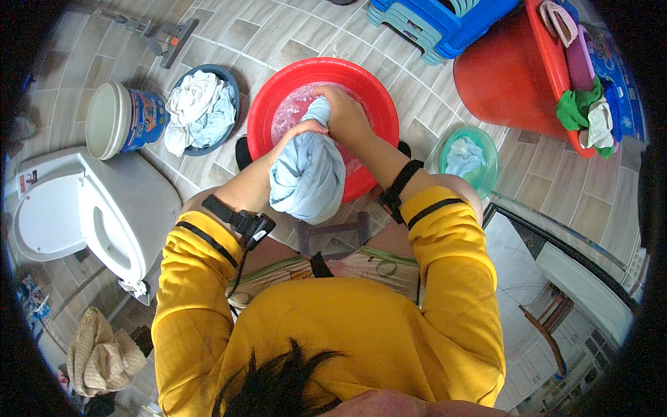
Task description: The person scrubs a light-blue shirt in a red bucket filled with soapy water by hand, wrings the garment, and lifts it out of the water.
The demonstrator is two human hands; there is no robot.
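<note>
A light blue cloth (307,177) is bunched and twisted between my hands above a red plastic basin (385,120) of sudsy water. My left hand (302,130) closes around the cloth just above its thick, hanging bundle, which lies toward me over the basin's near rim. My right hand (344,112) grips the narrow twisted end, farther out over the water. Both hands are near each other, and the fingertips are partly hidden by the cloth. Pinkish water with foam (286,117) shows in the basin around my hands.
Left stand a blue-grey basin of white and pale blue laundry (200,109), an upright bucket (125,122) and a toilet (112,229). Right are a green bowl with cloth (487,161) and a large red tub (505,78). Blue stacked stools (443,23) stand beyond.
</note>
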